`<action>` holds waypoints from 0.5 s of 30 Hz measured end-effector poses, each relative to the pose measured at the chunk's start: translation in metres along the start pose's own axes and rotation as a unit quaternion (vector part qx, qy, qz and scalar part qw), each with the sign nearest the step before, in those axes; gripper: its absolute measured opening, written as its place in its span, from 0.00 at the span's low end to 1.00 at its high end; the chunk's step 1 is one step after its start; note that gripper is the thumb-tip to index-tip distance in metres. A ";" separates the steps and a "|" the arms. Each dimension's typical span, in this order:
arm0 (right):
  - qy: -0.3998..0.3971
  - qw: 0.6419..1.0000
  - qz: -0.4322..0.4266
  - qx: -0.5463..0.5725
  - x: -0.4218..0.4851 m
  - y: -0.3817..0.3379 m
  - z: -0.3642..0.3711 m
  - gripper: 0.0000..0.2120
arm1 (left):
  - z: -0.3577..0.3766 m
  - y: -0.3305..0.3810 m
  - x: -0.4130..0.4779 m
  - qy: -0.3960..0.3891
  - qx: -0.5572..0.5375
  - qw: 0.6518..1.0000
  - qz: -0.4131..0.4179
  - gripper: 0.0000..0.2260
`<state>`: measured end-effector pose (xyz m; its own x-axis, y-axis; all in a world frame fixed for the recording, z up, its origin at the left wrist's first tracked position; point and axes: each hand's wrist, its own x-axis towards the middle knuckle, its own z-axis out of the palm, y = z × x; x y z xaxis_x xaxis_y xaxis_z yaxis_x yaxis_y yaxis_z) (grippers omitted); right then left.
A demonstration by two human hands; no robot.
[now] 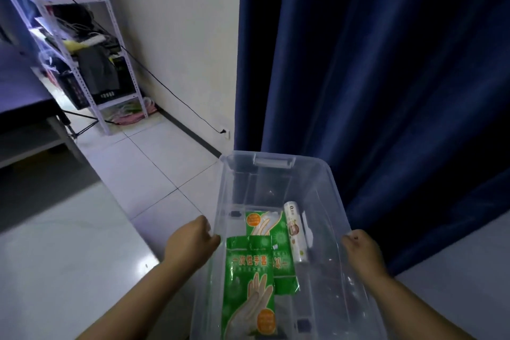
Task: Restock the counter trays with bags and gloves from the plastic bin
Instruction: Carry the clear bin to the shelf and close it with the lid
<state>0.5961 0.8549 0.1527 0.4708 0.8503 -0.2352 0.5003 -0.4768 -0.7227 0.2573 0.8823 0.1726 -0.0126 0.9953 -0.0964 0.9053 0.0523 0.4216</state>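
Note:
A clear plastic bin (328,182) is held up in front of me over the floor. My left hand (193,243) grips its left rim and my right hand (361,250) grips its right rim. Inside lie two green packs of disposable gloves: the near one (249,292) overlaps the far one (271,232). A white roll of bags (295,232) lies beside them at the right. No counter tray is in view.
A dark blue curtain (386,77) hangs right behind the bin. White tiled floor (154,163) stretches left. A white metal shelf rack (91,44) with clutter stands at the far left wall, a black cable (171,91) runs to a wall socket, and a dark table (22,91) juts in at left.

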 end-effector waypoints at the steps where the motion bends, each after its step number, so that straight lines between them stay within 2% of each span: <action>1: -0.004 1.000 -0.007 -0.002 0.021 -0.008 0.006 0.08 | 0.001 0.001 0.016 0.000 -0.005 1.000 -0.012 0.08; 9: -0.109 0.991 -0.078 -0.020 0.177 -0.093 0.054 0.11 | 0.003 0.002 0.117 0.015 -0.021 0.988 -0.155 0.09; 15: -0.198 0.975 -0.100 -0.024 0.246 -0.142 0.106 0.10 | 0.007 -0.009 0.148 0.028 -0.035 0.963 -0.266 0.10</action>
<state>0.5640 1.1553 0.1285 0.0476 0.9421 -0.3321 0.5909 -0.2946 -0.7511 0.2507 1.0289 0.1486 -0.4908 0.8292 -0.2676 0.7340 0.5590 0.3858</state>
